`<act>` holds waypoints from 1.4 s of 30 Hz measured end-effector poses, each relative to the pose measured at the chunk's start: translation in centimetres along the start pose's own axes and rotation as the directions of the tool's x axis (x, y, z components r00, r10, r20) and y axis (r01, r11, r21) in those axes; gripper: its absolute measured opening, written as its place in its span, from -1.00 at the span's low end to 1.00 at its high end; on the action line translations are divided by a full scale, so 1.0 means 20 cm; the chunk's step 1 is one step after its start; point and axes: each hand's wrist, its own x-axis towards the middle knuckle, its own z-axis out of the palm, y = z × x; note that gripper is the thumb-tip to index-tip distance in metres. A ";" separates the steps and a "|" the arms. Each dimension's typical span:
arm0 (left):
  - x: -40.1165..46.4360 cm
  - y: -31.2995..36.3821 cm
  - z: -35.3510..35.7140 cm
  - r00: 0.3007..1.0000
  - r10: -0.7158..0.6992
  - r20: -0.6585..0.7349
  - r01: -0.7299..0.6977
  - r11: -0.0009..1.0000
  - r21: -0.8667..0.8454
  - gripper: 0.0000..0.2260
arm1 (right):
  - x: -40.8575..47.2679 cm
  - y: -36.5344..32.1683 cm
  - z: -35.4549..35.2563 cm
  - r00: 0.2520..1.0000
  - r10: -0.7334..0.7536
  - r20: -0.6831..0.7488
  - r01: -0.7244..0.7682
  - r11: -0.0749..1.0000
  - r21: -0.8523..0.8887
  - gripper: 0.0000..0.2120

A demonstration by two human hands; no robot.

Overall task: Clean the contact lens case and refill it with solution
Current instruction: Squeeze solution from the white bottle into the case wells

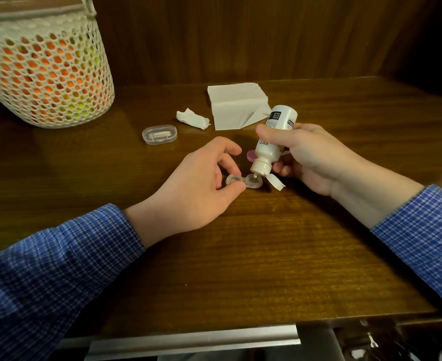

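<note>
Your left hand [201, 178] pinches the lens case [243, 181] steady on the desk [267, 256] while your right hand's [316, 157] fingers [268, 132] grip the upended solution bottle [272, 139], nozzle over its right well for refilling.

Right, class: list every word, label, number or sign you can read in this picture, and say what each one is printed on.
No text here can be read.
White bottle, held tipped in the right hand: a dark label panel and lines of small print, too small and blurred to read.
Clear oval box: no print visible.
Lens case, held by the left hand: no marking legible.
Folded tissue and white basket: no text.
</note>
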 end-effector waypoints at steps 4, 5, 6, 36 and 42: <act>0.00 0.00 0.00 1.000 -0.003 0.000 0.003 1.000 -0.010 -0.52 | 0.00 0.00 0.00 1.000 0.000 0.000 0.000 1.000 -0.003 -0.68; 0.00 0.00 0.00 1.000 -0.003 0.000 0.003 1.000 -0.011 -0.52 | 0.00 0.00 0.00 1.000 0.000 0.000 0.000 1.000 -0.003 -0.68; 0.00 0.00 0.00 1.000 -0.003 0.000 0.003 1.000 -0.011 -0.52 | 0.00 0.00 0.00 1.000 0.000 0.000 0.000 1.000 -0.004 -0.68; 0.00 0.01 0.00 1.000 0.004 0.007 -0.004 1.000 -0.004 -0.48 | 0.02 0.01 -0.02 1.000 -0.007 0.012 0.008 1.000 -0.012 -0.68; 0.00 0.01 0.00 1.000 0.010 0.003 -0.010 1.000 -0.005 -0.48 | 0.02 0.01 -0.02 1.000 -0.013 0.016 0.013 1.000 -0.024 -0.63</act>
